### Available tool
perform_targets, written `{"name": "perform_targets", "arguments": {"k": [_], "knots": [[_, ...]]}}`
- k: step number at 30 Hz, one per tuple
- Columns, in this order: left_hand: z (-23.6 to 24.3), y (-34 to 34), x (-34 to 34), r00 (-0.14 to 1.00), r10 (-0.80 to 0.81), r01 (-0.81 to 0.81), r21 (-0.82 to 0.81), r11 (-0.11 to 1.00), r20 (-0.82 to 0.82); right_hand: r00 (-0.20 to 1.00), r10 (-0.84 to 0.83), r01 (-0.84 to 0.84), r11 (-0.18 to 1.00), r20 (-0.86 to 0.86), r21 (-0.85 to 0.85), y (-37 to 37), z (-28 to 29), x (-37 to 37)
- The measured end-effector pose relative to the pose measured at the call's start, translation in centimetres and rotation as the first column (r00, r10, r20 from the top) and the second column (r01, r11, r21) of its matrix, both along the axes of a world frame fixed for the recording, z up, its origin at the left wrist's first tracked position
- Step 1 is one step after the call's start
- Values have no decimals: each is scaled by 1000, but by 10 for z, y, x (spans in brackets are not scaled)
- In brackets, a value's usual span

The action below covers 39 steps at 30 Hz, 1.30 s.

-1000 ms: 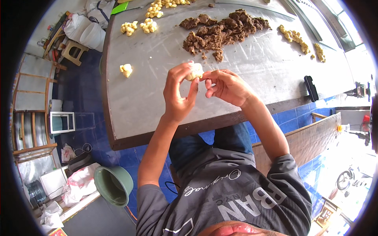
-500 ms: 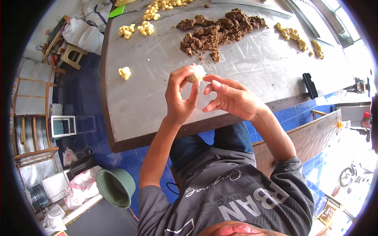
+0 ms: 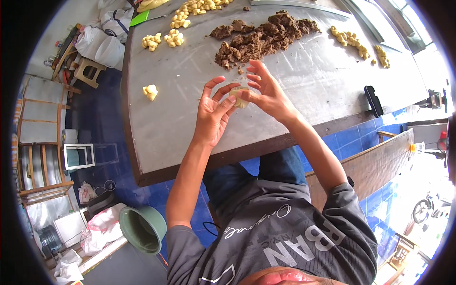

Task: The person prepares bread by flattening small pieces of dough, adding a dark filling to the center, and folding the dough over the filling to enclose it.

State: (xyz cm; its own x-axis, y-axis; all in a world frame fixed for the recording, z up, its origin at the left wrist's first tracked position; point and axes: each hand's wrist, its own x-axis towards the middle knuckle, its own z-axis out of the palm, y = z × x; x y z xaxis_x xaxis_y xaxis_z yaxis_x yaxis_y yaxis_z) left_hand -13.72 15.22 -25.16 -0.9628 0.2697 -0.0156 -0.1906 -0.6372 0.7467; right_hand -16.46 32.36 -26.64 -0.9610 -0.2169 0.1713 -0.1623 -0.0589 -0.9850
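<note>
A small flattened piece of pale dough is held between my two hands, above the near part of the metal-topped table. My left hand pinches its left side with thumb and index finger, the other fingers being raised. From the right, my right hand presses its thumb onto the dough, while its fingers stretch up and away behind. Just beyond lies a crumbly brown mass. To the left sits a small clump of pale dough balls, with two larger clumps farther back.
A long heap of dough balls and a green scraper are at the far left. Rows of yellowish pieces lie at the far right. A black case rests near the right edge. A green tub stands on the floor.
My right hand has turned upward and brought its thumb onto the dough. My left fingers have opened out somewhat, and the dough looks flatter and sits slightly nearer me.
</note>
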Motion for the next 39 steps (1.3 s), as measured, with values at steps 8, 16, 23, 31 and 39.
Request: {"name": "perform_targets", "arguments": {"k": [8, 16, 23, 31, 39], "knots": [[0, -7, -1, 996, -78, 75, 79, 994, 38, 979, 147, -108, 961, 139, -254, 11, 17, 2], [2, -5, 0, 996, -88, 87, 31, 996, 16, 988, 148, -144, 987, 53, -70, 9, 7, 2], [2, -3, 2, 998, -46, 44, -50, 998, -39, 991, 120, -121, 992, 55, 27, 6, 0, -4], [-1, -1, 2, 996, -28, 17, -125, 992, -87, 989, 47, -54, 997, 142, 47, 2, 3, -5], [3, -1, 3, 994, -68, 57, -117, 992, -88, 972, 134, -122, 990, 194, -74, 8, 2, 1]]}}
